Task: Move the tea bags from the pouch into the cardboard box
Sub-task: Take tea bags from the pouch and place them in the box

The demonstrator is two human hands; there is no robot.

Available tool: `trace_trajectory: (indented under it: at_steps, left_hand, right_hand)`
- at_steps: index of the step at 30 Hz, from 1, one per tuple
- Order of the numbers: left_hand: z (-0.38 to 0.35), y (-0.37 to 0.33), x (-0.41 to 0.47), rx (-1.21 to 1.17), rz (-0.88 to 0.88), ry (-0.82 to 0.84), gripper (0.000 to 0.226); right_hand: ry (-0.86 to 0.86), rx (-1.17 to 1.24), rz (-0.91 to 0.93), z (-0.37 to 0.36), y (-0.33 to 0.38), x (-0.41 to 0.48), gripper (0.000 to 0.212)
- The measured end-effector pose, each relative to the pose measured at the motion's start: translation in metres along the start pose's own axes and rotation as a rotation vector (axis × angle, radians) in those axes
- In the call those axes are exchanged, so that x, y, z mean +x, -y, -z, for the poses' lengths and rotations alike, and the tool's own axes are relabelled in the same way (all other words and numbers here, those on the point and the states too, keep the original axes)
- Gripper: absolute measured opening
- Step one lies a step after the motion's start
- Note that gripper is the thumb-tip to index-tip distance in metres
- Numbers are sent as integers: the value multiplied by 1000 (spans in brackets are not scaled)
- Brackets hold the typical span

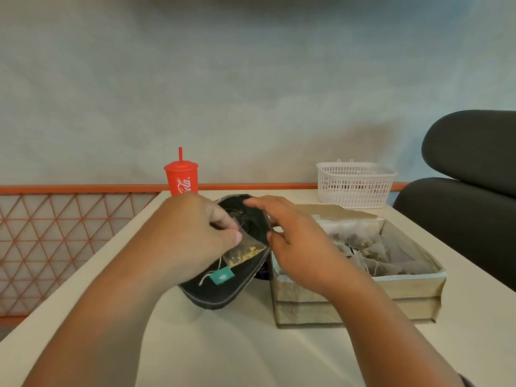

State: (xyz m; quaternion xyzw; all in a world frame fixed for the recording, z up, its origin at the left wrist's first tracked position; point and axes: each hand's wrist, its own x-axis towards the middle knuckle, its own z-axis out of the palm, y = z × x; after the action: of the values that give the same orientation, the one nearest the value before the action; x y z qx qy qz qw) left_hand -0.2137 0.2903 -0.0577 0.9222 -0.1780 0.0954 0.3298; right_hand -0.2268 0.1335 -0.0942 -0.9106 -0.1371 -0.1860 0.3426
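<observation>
Pinching a tea bag (245, 248) above the pouch (223, 294), I use my left hand (192, 227); my right hand (296, 247) grips the pouch rim.

left hand (195, 227) pinches tea bag (245, 250) | right hand (296, 247) grips pouch (220, 293) rim | both forearms angled inward

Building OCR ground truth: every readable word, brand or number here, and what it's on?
"Cola", white script, lower part hidden behind the left hand: red cup.
Teal tag: white mark, too blurred to read.
No other legible text.
</observation>
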Motion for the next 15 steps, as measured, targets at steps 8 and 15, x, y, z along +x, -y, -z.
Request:
trace_trajectory:
  at_steps: [8,15]
  left_hand:
    - [14,12,2,-266,15,-71,20]
    - [5,19,10,-354,-56,-94,20]
  right_hand:
    - [179,-62,-83,-11,-9,1,36]
    - [79,166,-140,-3,-5,1,31]
